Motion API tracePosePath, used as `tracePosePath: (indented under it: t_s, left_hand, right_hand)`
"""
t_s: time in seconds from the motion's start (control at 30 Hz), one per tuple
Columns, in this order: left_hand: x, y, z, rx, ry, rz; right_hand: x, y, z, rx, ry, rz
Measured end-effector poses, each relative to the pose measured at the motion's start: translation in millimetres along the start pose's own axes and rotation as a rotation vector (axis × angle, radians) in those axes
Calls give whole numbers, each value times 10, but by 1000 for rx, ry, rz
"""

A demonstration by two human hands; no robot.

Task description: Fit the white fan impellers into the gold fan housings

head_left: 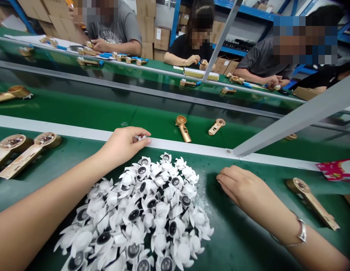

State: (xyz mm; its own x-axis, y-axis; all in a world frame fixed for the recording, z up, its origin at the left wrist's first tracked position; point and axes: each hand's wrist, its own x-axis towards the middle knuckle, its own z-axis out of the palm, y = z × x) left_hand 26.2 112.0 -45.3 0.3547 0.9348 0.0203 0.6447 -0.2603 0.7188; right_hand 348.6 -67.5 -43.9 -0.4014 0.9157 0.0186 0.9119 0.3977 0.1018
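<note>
My left hand [125, 145] is over the white rail, behind the pile, its thumb and fingers closed round a small white piece that looks like a fan blade wheel [140, 138]. Right of the pile, my right hand [238, 184] hovers low over the green table with its fingers curled together; what they hold, if anything, is hidden. Between my forearms lies a large heap of white fan blade wheels [152, 210], some showing dark round hubs. On the belt beyond the rail lie a gold fan body [183, 128] and a gold half shell [217, 127].
Two gold fan shells [30, 152] lie at the left and one [313, 203] at the right, near a red packet [338, 170]. A grey post [293, 114] rises from the white rail [191, 146]. Across the belt, several people handle gold fan parts.
</note>
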Motion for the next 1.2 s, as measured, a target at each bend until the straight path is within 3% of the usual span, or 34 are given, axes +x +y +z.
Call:
tracePosePath:
  t_s: [0.2, 0.3, 0.4, 0.47, 0.63, 0.83, 1.03, 1.2]
  left_hand:
    - [2, 119, -56, -746, -17, -297]
    - [-60, 228, -122, -882, -162, -349]
    - [-157, 343, -155, -881, -347, -299]
    - [-221, 405, -158, -817, -407, -242]
    - [-309, 496, -170, -630, -417, -186]
    - [-298, 540, -153, -616, -413, -181]
    - [-330, 580, -167, -614, -442, -171]
    - [-349, 568, -151, -621, -428, -108]
  right_hand:
    - [13, 136, 116, 227, 45, 43]
    - [7, 151, 122, 330, 57, 133]
    - [34, 146, 45, 380, 60, 219]
    - [50, 162, 2, 360, 67, 230]
    - [12, 208, 50, 347, 28, 125]
    - [-1, 158, 111, 172, 72, -13]
    - [67, 204, 150, 176, 95, -37]
    - [102, 210, 147, 322, 137, 81]
